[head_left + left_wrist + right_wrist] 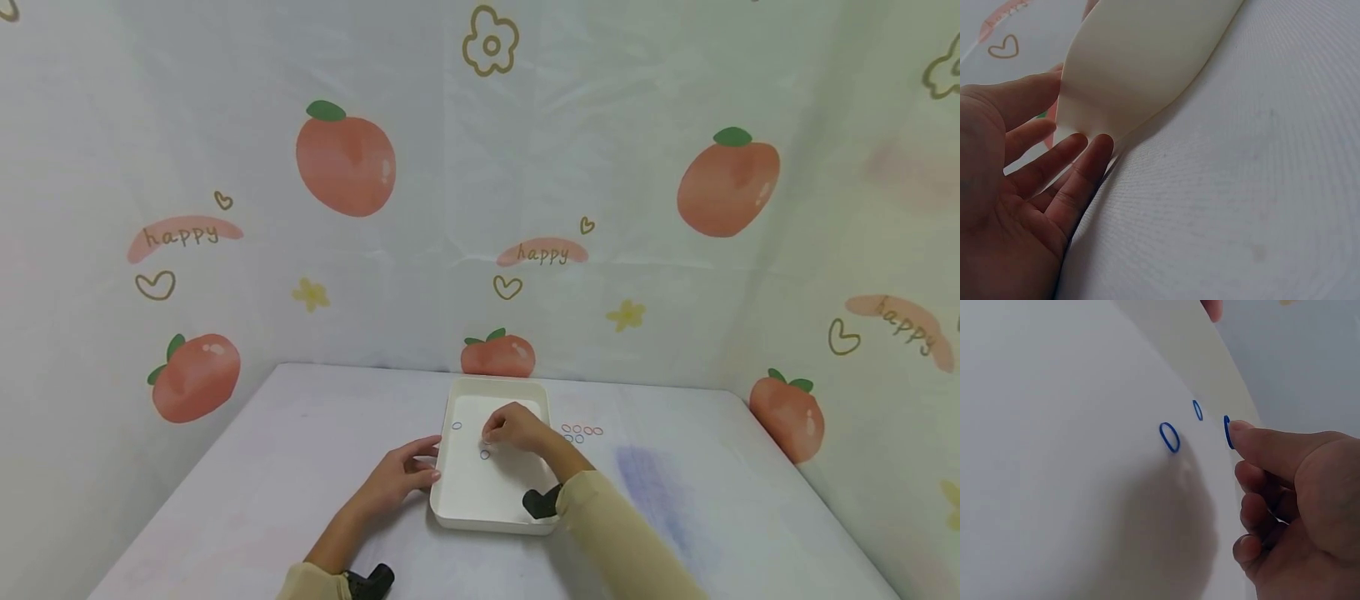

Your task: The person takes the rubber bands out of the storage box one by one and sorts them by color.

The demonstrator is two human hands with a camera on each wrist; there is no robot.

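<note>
A white rectangular tray (495,527) stands on the table. My left hand (401,475) is at its left side, the relaxed fingers (1100,150) touching the outer wall and rim. Over the tray, my right hand (517,429) pinches a thin blue ring (1227,432) between thumb and fingertips, the other fingers curled below. Inside the tray lie one blue ring (485,455) just below the right hand and another blue ring (457,426) near the left wall. The held ring is hidden by the hand in the head view.
Right of the tray, several small red rings (577,429) lie in a row on the white table (300,450), with a couple of blue rings (579,439) just in front. White cloth walls (442,275) with printed fruit close in the back and sides.
</note>
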